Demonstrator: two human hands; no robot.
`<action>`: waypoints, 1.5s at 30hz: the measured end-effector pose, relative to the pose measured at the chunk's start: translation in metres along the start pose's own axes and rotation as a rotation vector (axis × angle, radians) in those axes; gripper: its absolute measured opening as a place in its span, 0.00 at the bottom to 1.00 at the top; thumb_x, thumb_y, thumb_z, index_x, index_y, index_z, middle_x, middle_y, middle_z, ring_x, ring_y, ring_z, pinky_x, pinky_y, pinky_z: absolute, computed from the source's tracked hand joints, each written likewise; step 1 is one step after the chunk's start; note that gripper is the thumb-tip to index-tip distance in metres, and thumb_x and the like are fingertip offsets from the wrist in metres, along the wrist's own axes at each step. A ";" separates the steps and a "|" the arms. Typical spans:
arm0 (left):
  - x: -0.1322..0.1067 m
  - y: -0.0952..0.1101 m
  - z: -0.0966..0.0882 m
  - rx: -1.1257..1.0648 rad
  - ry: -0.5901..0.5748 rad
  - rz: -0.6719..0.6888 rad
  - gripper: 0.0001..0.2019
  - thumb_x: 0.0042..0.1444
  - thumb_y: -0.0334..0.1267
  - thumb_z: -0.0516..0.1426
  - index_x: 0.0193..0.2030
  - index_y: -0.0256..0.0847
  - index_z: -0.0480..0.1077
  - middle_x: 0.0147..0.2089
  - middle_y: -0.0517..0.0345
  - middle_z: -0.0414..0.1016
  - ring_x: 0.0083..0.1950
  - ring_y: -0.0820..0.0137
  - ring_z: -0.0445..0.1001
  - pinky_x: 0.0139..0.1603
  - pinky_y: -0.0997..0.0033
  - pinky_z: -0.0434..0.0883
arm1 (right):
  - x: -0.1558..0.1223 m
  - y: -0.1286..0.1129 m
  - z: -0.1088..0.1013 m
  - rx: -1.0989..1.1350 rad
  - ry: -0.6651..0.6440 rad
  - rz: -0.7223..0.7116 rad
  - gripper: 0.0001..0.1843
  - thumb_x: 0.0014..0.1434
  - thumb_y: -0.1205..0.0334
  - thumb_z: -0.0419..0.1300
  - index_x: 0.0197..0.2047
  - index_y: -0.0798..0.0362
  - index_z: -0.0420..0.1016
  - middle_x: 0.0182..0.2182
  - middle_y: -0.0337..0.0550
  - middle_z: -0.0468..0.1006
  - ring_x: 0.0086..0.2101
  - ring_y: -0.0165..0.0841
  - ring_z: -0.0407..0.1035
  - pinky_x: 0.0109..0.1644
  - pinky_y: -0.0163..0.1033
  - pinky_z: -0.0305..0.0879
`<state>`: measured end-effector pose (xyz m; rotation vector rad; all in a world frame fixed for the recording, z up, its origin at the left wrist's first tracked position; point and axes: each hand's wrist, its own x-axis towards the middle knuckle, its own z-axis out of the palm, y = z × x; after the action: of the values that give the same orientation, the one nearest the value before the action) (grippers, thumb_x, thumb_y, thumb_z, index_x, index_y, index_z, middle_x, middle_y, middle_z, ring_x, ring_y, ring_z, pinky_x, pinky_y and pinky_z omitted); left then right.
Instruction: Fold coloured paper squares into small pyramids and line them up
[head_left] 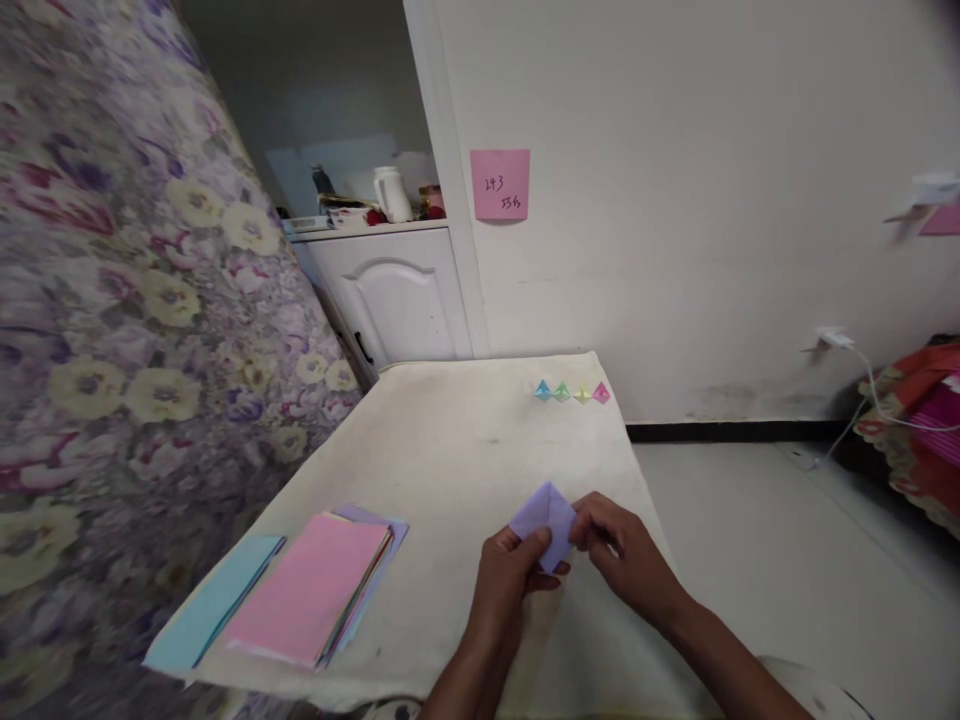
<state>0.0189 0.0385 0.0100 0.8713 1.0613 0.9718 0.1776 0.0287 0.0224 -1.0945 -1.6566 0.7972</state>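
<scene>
In the head view, a pale wall (660, 200) bearing a pink note (500, 185) stands behind a cream-covered counter (442, 450), with a floral curtain (165, 300) along its left side. Near the counter's far right corner, four small folded papers (562, 392) sit in a row: blue, green, yellow and pink. Toward the near left corner lie a pink-topped paper stack (315, 585) and, just beside it, some light-blue paper (217, 605).

A purple folded paper (553, 508) is held above the counter's near half, toward the right edge. The left hand (508, 578) clamps it, thumb across its front and fingers behind and below. The right hand (626, 550) has its fingers curled at the paper's right corner; whether they pinch it, I cannot tell.
</scene>
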 end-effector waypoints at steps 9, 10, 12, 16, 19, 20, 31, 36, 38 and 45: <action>0.001 -0.008 0.002 0.056 0.014 0.044 0.14 0.46 0.41 0.60 0.37 0.32 0.75 0.28 0.54 0.74 0.27 0.74 0.67 0.26 0.76 0.64 | 0.004 0.008 0.005 0.083 0.060 0.176 0.09 0.50 0.66 0.57 0.36 0.51 0.73 0.41 0.44 0.72 0.39 0.35 0.67 0.38 0.37 0.65; 0.001 -0.009 0.002 0.063 0.012 0.058 0.13 0.46 0.40 0.60 0.35 0.32 0.75 0.26 0.56 0.73 0.26 0.75 0.65 0.25 0.77 0.62 | 0.004 0.010 0.007 0.087 0.058 0.190 0.09 0.49 0.65 0.58 0.36 0.51 0.73 0.40 0.44 0.72 0.40 0.36 0.67 0.38 0.37 0.65; 0.003 -0.011 0.002 0.084 0.022 0.083 0.10 0.45 0.39 0.61 0.29 0.32 0.74 0.20 0.61 0.68 0.22 0.78 0.60 0.22 0.79 0.57 | 0.005 0.013 0.011 0.105 0.058 0.198 0.07 0.48 0.65 0.59 0.34 0.51 0.74 0.40 0.43 0.72 0.40 0.36 0.67 0.39 0.37 0.65; 0.003 -0.012 0.002 0.103 0.033 0.066 0.11 0.45 0.41 0.61 0.23 0.33 0.71 0.12 0.67 0.57 0.16 0.81 0.52 0.19 0.78 0.48 | 0.005 0.014 0.014 0.136 0.058 0.168 0.04 0.49 0.67 0.59 0.30 0.51 0.73 0.38 0.42 0.71 0.40 0.35 0.67 0.40 0.36 0.64; 0.002 -0.012 0.002 0.074 0.012 0.043 0.11 0.47 0.41 0.59 0.24 0.34 0.70 0.13 0.65 0.61 0.16 0.80 0.55 0.19 0.77 0.49 | 0.004 0.009 0.015 0.137 0.062 0.136 0.05 0.50 0.69 0.58 0.30 0.51 0.73 0.37 0.41 0.71 0.39 0.33 0.67 0.41 0.36 0.63; 0.002 -0.012 0.002 0.061 0.005 0.041 0.10 0.47 0.40 0.58 0.23 0.34 0.70 0.13 0.64 0.62 0.16 0.79 0.57 0.19 0.77 0.50 | 0.003 0.007 0.015 0.128 0.063 0.125 0.05 0.50 0.70 0.57 0.30 0.51 0.73 0.36 0.41 0.71 0.38 0.33 0.67 0.41 0.36 0.63; -0.001 -0.002 -0.001 -0.170 -0.106 -0.037 0.13 0.46 0.40 0.52 0.18 0.34 0.68 0.14 0.54 0.68 0.17 0.73 0.63 0.22 0.74 0.57 | 0.002 0.003 0.010 -0.007 0.020 0.027 0.09 0.52 0.73 0.54 0.30 0.51 0.72 0.36 0.41 0.69 0.37 0.32 0.66 0.39 0.36 0.63; 0.000 0.002 -0.001 -0.189 -0.120 -0.107 0.23 0.51 0.53 0.50 0.19 0.33 0.68 0.15 0.54 0.68 0.17 0.72 0.64 0.21 0.74 0.56 | 0.000 0.004 0.011 -0.033 0.010 -0.017 0.09 0.53 0.73 0.53 0.32 0.51 0.72 0.35 0.41 0.69 0.36 0.32 0.66 0.37 0.35 0.63; 0.002 0.001 -0.001 -0.121 -0.112 -0.088 0.25 0.51 0.55 0.50 0.19 0.33 0.68 0.14 0.55 0.67 0.16 0.74 0.63 0.20 0.75 0.54 | -0.001 0.004 0.012 -0.039 -0.004 -0.036 0.10 0.53 0.73 0.53 0.32 0.51 0.72 0.35 0.41 0.69 0.35 0.31 0.66 0.37 0.35 0.63; 0.003 -0.003 -0.004 0.045 -0.111 0.016 0.17 0.49 0.47 0.57 0.21 0.34 0.67 0.15 0.59 0.68 0.16 0.79 0.60 0.19 0.78 0.50 | 0.000 0.004 0.009 0.111 0.022 0.050 0.07 0.53 0.68 0.56 0.37 0.51 0.70 0.36 0.42 0.71 0.38 0.34 0.67 0.41 0.39 0.64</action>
<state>0.0165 0.0413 0.0055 0.9618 0.9856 0.9054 0.1706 0.0304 0.0159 -1.0669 -1.5525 0.8957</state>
